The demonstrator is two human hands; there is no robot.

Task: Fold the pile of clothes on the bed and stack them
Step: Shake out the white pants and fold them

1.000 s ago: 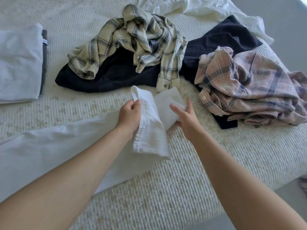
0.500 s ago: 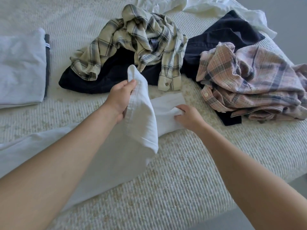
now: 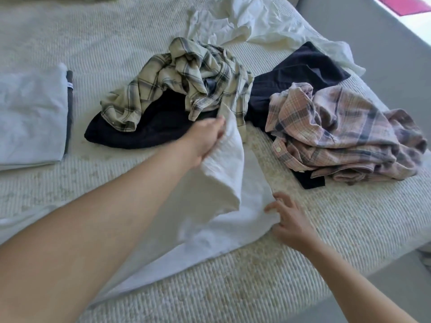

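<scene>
A white garment (image 3: 217, 206) lies across the bed's near side, running from the lower left toward the middle. My left hand (image 3: 205, 138) grips one end of it and holds that end lifted above the bed. My right hand (image 3: 286, 220) rests on the garment's lower right edge with fingers spread, pressing it to the bed. Behind lies the unfolded pile: a cream plaid shirt (image 3: 182, 80) on a dark garment (image 3: 149, 129), a pink plaid shirt (image 3: 338, 134) at the right, and a crumpled white garment (image 3: 256, 26) at the back.
A folded stack (image 3: 30, 117), light blue on top with a dark item under it, sits at the left on the cream textured bed cover (image 3: 233, 283). The bed's edge runs along the right and lower right, with grey floor (image 3: 373, 38) beyond.
My left hand has carried the garment's end up and away from me, toward the pile. My right hand has slid back toward me along the lower edge and opened flat.
</scene>
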